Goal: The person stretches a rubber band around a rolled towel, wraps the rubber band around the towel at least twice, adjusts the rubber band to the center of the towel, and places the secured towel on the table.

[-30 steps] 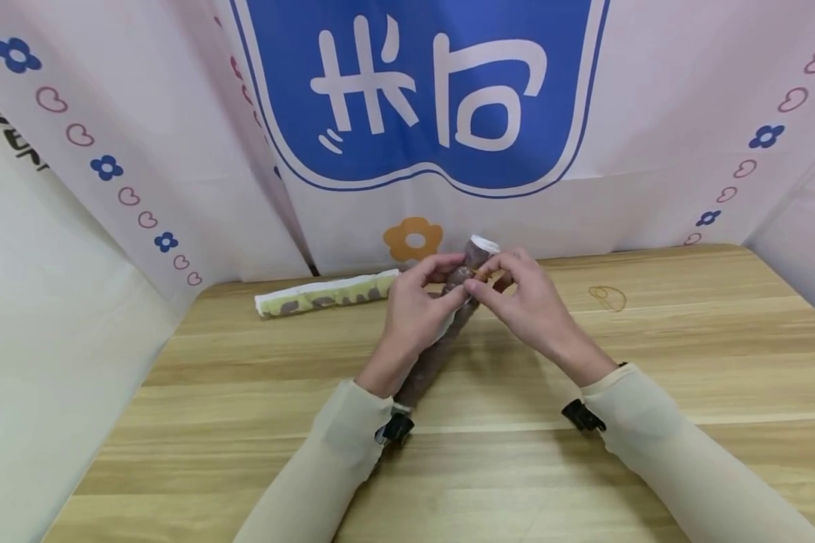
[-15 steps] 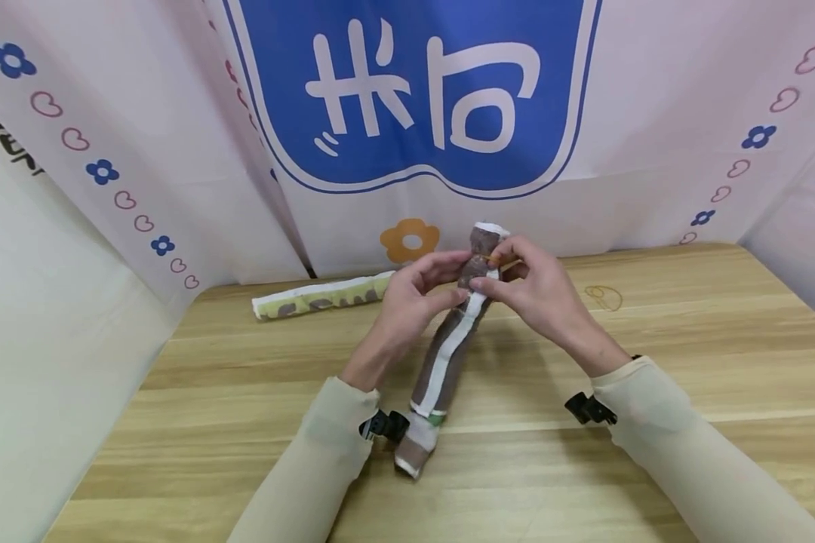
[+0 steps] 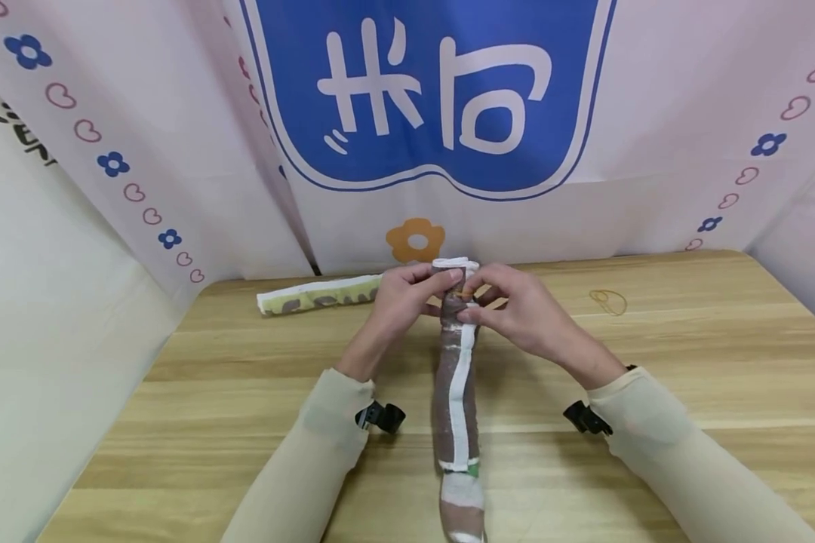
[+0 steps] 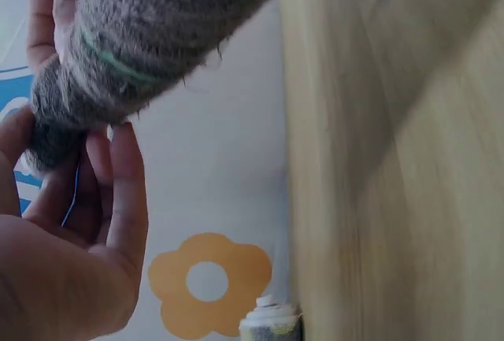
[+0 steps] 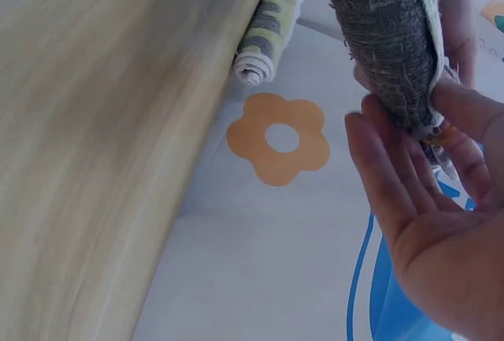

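Note:
A brown-grey rolled towel point(image 3: 446, 392) with a white edge strip stretches toward the camera, its far end up between both hands. My left hand point(image 3: 397, 302) grips that far end, thumb on top. An orange rubber band point(image 3: 460, 295) sits around the roll just below the end, and my right hand point(image 3: 516, 305) pinches at it with thumb and index finger. In the right wrist view, the band point(image 5: 441, 134) shows between the right fingers under the grey roll point(image 5: 386, 42). From the left wrist, the roll point(image 4: 157, 26) hides part of the fingers.
A second rolled towel point(image 3: 319, 296), yellow-green with grey spots, lies left of the hands along the table's back edge. Loose rubber bands point(image 3: 607, 302) lie to the right on the wooden table point(image 3: 258, 422). A printed white curtain point(image 3: 353, 219) hangs close behind.
The brown towel has swung from a slant to nearly straight toward the camera, its far end lowered. My left thumb has shifted up onto that end; the right hand stays at the band.

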Demonstrator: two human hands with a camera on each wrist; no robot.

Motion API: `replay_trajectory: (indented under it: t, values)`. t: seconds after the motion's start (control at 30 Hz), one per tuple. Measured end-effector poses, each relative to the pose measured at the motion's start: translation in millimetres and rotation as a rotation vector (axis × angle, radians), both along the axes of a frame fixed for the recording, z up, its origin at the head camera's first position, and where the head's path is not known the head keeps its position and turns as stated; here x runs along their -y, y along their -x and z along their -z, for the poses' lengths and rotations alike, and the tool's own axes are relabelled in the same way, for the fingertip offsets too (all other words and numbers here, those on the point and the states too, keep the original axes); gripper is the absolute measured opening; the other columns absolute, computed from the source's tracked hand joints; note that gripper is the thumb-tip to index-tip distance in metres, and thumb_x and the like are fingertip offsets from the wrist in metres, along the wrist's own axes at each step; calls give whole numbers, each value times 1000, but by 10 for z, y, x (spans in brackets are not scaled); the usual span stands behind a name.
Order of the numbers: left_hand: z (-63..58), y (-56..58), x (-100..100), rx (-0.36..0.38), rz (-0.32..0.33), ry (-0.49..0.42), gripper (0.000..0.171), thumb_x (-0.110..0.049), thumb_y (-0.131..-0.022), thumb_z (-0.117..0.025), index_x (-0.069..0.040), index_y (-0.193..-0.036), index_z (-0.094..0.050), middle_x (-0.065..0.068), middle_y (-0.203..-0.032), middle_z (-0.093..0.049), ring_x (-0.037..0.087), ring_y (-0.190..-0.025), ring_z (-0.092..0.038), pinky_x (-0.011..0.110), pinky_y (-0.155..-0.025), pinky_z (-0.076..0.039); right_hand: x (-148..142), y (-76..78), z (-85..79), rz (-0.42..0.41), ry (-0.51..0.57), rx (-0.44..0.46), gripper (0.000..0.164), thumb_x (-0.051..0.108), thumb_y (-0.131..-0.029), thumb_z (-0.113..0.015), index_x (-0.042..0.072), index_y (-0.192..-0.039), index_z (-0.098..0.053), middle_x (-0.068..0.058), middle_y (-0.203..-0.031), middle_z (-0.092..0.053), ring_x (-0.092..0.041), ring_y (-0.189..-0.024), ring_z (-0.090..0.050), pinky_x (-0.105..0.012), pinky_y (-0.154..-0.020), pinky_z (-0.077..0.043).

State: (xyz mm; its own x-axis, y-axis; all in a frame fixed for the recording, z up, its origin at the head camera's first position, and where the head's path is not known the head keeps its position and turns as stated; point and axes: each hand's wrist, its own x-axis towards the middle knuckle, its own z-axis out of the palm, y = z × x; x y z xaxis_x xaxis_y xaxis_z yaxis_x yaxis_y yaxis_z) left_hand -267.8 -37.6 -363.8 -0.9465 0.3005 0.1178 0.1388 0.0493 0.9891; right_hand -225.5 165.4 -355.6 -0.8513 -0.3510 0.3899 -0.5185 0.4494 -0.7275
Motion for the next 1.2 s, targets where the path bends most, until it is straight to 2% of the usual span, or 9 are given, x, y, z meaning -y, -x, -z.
replay_trajectory:
  t: [0.27,0.5,0.6,0.7,0.77,0.87,0.97,1.1,1.2]
  values:
    - [1,-23,-46,-28,-142,-36,26,-28,-99,-79,-3,-92,-76,7,-94,-72,20,-90,-68,37,-73,-63,93,19,92,84,-25,-205,22,-3,-88,-86,5,-94,-67,-12,-106,-56,-29,-89,-71,-35,-75,-63]
    - [14,-23,-60,-67,-251,-55,27,-28,-98,-80,-3,-88,-76,7,-89,-71,19,-87,-69,34,-66,-62,158,25,155,102,-67,-348,22,-2,-88,-85,6,-92,-64,-12,-106,-55,-26,-86,-70,-39,-72,-62]
    - [32,-27,-58,-89,-293,-76,28,-26,-98,-80,-3,-83,-73,7,-85,-69,18,-83,-68,32,-62,-62,194,-15,178,133,-107,-349,20,9,-92,-84,7,-91,-64,-11,-105,-56,-25,-84,-68,-39,-68,-59]
    - [40,-39,-69,-108,-310,-89,30,-24,-97,-81,-4,-78,-69,6,-79,-64,16,-78,-65,31,-59,-61,241,-69,185,203,-157,-321,30,27,-91,-88,10,-90,-63,-8,-104,-55,-23,-83,-65,-37,-63,-55]
    - [40,-42,-86,-113,-293,-88,31,-25,-96,-82,-4,-78,-69,5,-78,-63,15,-77,-64,32,-59,-62,262,-97,181,250,-177,-303,37,33,-87,-91,11,-88,-61,-7,-102,-55,-23,-83,-65,-37,-62,-53]
    - [43,-36,-87,-105,-237,-99,30,-27,-96,-82,-4,-81,-71,6,-82,-64,16,-81,-66,34,-63,-63,277,-108,175,271,-149,-281,37,25,-85,-94,9,-88,-61,-7,-101,-55,-22,-84,-66,-37,-65,-56]
    - [74,5,-52,-79,-128,-132,27,-26,-100,-78,0,-93,-75,8,-92,-69,20,-90,-70,36,-69,-64,269,-100,170,246,-71,-248,31,13,-85,-93,6,-89,-62,-7,-99,-56,-23,-85,-70,-38,-70,-61]
    - [135,74,38,-16,39,-149,32,-23,-104,-69,5,-118,-73,13,-111,-70,23,-103,-69,38,-81,-64,233,-73,172,214,-4,-169,26,9,-87,-90,5,-89,-65,-9,-99,-57,-26,-86,-72,-36,-72,-62]
    - [147,108,81,31,106,-138,35,-20,-105,-66,6,-128,-68,14,-119,-66,23,-107,-68,40,-88,-62,197,-45,172,193,4,-125,21,10,-90,-88,5,-91,-67,-10,-101,-59,-27,-88,-72,-37,-73,-62]
